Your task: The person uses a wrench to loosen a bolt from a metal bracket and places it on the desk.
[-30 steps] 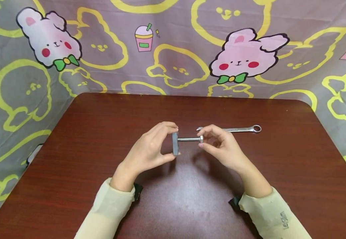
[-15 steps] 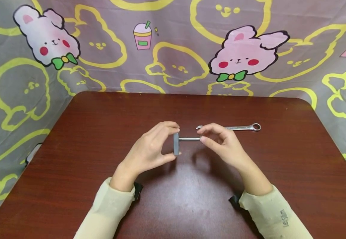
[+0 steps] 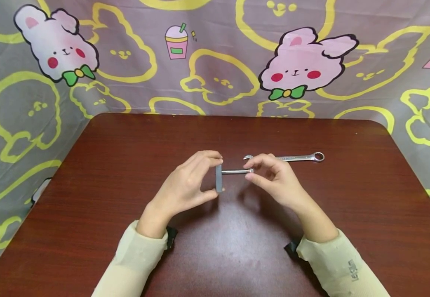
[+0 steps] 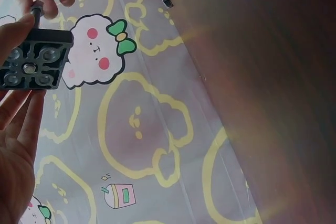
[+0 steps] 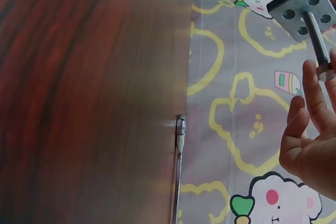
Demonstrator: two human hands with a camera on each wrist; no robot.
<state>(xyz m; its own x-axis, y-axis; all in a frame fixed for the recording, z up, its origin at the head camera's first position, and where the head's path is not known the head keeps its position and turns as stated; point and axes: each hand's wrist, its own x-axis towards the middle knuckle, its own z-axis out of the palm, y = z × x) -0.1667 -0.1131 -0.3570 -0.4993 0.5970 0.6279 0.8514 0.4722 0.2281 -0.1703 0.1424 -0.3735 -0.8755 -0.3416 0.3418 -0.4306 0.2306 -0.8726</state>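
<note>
My left hand [image 3: 186, 181] grips a grey square plate [image 3: 219, 179] by its top and bottom edges, thumb below. The plate stands on edge above the table, with several round holes showing in the right wrist view. A long silver bolt [image 3: 234, 171] sticks out of its middle toward the right. In the left wrist view, the bolt's end [image 4: 29, 68] shows at the centre of the plate's recessed face. My right hand [image 3: 279, 181] pinches the hex head [image 5: 325, 73] between thumb and fingers.
A silver combination wrench [image 3: 300, 158] lies on the dark red wooden table [image 3: 144, 136] behind my right hand, which partly covers it. A cartoon-printed cloth [image 3: 222, 78] hangs around the back and sides of the table.
My right thumb and fingers have shifted around the bolt's head, covering it half a second ago and showing it again now. The left hand and plate stay nearly in place.
</note>
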